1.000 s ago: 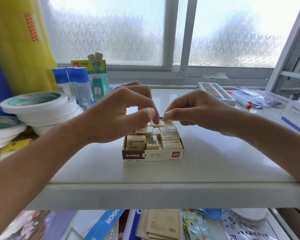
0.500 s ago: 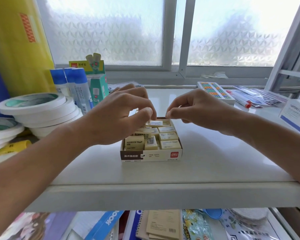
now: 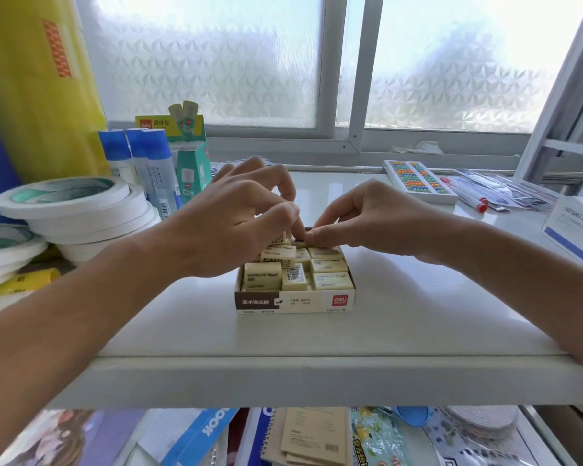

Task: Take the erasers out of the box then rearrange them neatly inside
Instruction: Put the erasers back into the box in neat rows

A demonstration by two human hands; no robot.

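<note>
A small open cardboard box point(image 3: 293, 301) stands in the middle of the white shelf top, filled with several cream erasers point(image 3: 330, 280) in wrappers; some lie askew on the left side. My left hand point(image 3: 236, 223) hovers over the box's back left, and its thumb and fingertips pinch an eraser point(image 3: 281, 237) with a barcode label. My right hand point(image 3: 360, 223) comes in from the right, thumb and forefinger pinched on an eraser at the back row, touching the left fingertips. The back row is mostly hidden by both hands.
Stacked white tape rolls point(image 3: 71, 210) and blue-capped glue sticks point(image 3: 152, 163) crowd the left. A bead abacus box point(image 3: 418, 179), markers point(image 3: 468, 196) and a white card box point(image 3: 572, 227) lie to the right. The shelf's front edge point(image 3: 283, 375) is near; notebooks sit on the shelf below.
Both hands have sunk closer to the back of the box, and the eraser between the fingertips has gone down with them into the back row.
</note>
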